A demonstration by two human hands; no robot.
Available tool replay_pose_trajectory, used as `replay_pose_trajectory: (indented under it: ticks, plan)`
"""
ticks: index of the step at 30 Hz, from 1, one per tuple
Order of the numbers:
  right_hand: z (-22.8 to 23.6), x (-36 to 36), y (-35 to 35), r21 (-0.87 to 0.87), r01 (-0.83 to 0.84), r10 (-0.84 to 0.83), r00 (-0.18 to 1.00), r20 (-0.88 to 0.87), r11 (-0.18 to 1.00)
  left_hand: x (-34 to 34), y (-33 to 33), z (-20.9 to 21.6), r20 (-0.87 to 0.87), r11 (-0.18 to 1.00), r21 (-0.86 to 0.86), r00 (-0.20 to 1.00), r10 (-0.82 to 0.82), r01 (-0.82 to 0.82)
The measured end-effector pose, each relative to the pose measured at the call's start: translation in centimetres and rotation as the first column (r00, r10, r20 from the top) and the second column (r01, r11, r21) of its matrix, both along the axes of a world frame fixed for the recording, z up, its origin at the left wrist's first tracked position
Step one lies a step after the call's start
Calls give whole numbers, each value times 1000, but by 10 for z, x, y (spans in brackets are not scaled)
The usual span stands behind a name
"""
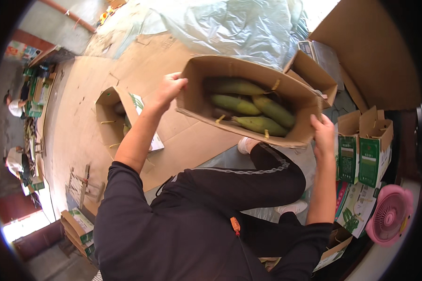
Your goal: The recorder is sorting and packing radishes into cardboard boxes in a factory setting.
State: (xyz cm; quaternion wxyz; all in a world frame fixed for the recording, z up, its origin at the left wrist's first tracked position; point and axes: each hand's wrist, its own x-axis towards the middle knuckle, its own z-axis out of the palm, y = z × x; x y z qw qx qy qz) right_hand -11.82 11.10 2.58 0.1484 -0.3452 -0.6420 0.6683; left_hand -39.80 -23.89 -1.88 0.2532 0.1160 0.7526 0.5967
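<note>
An open cardboard box (248,64) is held up in front of me, tilted so that its inside shows. Several long, green, tapered pieces of produce (262,124), which look like corn in the husk, lie in it. My left hand (172,89) is closed on the box's left end. At the opposite end my right hand (322,133) grips the rim, its fingers partly hidden by the cardboard. Short yellow cord loops hang from the box's long walls. Left of it, on the floor, stands a second open box (109,136) with some dark and green pieces inside.
Flat cardboard (173,154) covers the floor, with clear plastic sheeting (220,28) beyond. To the right are an open box (314,79), green printed cartons (371,157) and a pink fan (389,214). At far left, two people (17,108) are among boxes; a wooden stool (85,185) stands nearer.
</note>
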Motion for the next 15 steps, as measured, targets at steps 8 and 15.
replay_pose_trajectory:
  ticks: [8, 15]
  plan:
    - [-83, -96, -151, 68, -231, 200, 929, 311, 971, -111, -144, -14, -160, 855, -511, 987, 4, -86]
    - [-73, -92, -262, -667, -315, 596, 766, 241, 675, -174, -150, -31, -361, 442, -875, 872, -330, -195]
